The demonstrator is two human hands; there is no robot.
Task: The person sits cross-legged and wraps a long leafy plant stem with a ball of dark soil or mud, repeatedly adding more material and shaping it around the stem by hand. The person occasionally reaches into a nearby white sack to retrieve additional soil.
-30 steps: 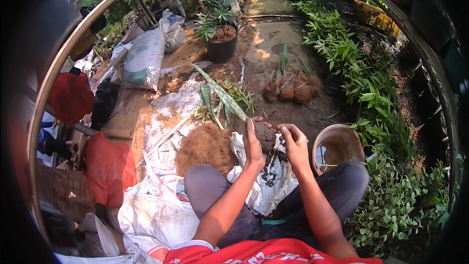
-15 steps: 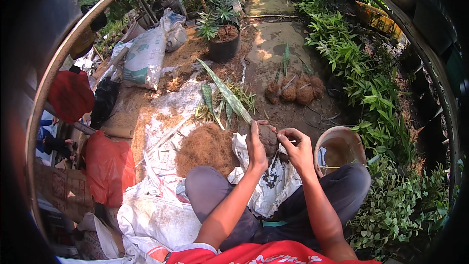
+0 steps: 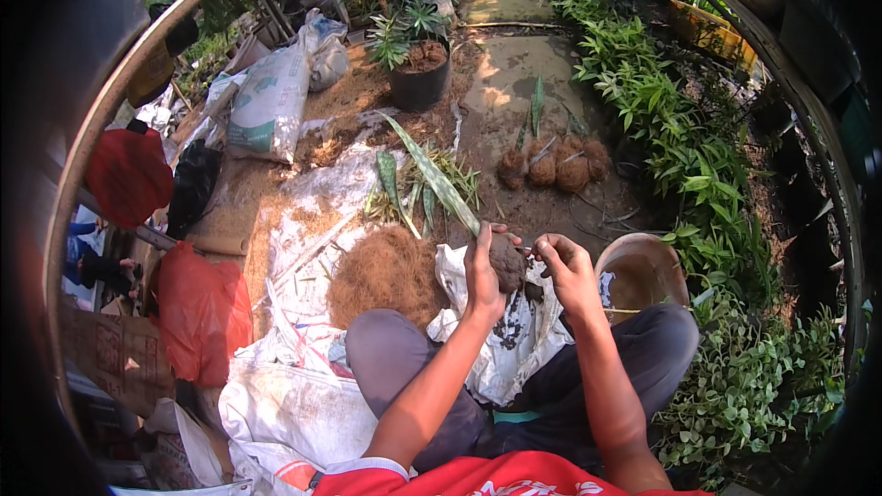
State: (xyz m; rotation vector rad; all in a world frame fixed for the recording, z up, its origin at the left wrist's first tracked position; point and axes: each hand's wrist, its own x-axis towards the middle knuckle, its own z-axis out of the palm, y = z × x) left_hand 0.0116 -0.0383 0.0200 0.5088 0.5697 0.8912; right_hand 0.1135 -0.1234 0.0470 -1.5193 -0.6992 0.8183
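My left hand [image 3: 484,274] is wrapped round the near-left side of a dark, moist soil ball [image 3: 509,263]. A long mottled green snake plant leaf [image 3: 430,171] rises from the ball, slanting up to the left. Just right of the ball, my right hand [image 3: 571,277] has its thumb and fingers pinched together; whatever small thing they hold is too small to name. Below both hands lies a white sack [image 3: 542,349] with dark soil crumbs on it. Beside it on the left sits a heap of brown coconut fibre [image 3: 386,280].
A clay-coloured pot [image 3: 678,287] stands by my right knee. Several fibre-wrapped balls [image 3: 571,171] with leaves sit farther ahead. Cut leaves [image 3: 390,180] lie beyond the fibre. A black potted plant [image 3: 421,84], a filled sack [image 3: 270,106] and a red plastic bag [image 3: 204,312] stand around; green plants [image 3: 707,193] line the right.
My right hand has drawn slightly away from the soil ball to the right, its fingers more closely pinched. My left hand still holds the ball, turned a little.
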